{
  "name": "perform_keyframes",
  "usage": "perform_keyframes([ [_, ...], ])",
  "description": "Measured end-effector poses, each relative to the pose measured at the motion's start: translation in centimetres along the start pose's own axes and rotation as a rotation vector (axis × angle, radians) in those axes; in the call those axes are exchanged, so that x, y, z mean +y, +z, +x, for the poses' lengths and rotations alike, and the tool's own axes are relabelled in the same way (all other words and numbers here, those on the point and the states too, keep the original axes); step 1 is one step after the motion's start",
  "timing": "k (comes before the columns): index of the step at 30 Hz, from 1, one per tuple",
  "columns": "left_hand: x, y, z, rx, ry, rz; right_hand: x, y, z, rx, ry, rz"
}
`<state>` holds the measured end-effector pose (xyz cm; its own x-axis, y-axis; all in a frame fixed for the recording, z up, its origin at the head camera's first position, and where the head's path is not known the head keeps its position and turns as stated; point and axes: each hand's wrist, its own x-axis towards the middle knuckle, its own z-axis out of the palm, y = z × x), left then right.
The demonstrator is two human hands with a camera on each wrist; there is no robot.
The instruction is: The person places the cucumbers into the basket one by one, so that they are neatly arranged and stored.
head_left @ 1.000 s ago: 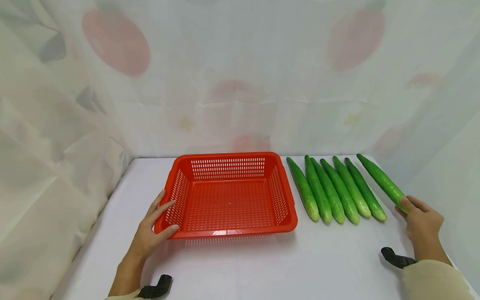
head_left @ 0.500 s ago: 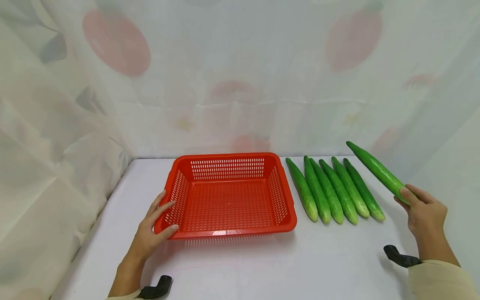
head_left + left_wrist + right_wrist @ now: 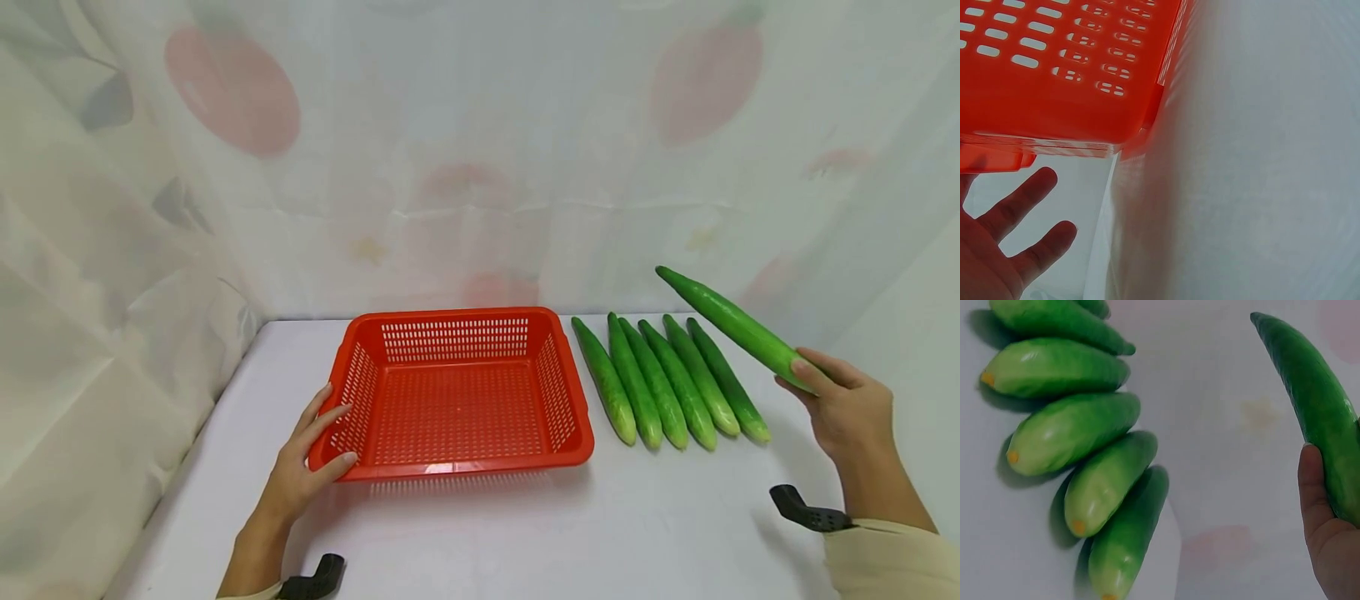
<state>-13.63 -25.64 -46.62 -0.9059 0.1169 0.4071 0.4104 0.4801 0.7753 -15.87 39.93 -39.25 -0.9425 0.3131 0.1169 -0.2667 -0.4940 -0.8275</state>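
My right hand holds a long green cucumber by its near end, raised above the table and tilted, its narrow tip up and to the left. Thumb and held cucumber also show at the right of the right wrist view. A red plastic basket with slotted walls stands at mid-table with nothing in it. On its left rim rests my left hand, fingers spread, two tips reaching over the edge. The left wrist view shows extended fingers beside the basket's outer wall.
Several more cucumbers lie side by side on the white table, right of the basket, narrow tips toward the back. A pale printed curtain hangs behind the table, and more cloth hangs at the left.
My right hand has lifted the rightmost cucumber off the table, its narrow tip swinging up and left toward the row. The left hand and basket stay in place.
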Motion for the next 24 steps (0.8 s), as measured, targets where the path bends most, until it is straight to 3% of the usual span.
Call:
perform_keyframes([
  [8, 0.0, 0.0, 0.0, -0.001, -0.017, 0.022, -0.2, 2.0, -0.2, -0.205, -0.009, 0.101],
  [17, 0.0, 0.0, 0.1, -0.006, -0.025, 0.020, -0.4, 4.2, -0.8, -0.364, -0.069, -0.037],
  [24, 0.1, 0.0, 0.0, 0.001, -0.025, 0.021, -0.6, 6.1, -1.0, -0.487, -0.093, -0.040],
])
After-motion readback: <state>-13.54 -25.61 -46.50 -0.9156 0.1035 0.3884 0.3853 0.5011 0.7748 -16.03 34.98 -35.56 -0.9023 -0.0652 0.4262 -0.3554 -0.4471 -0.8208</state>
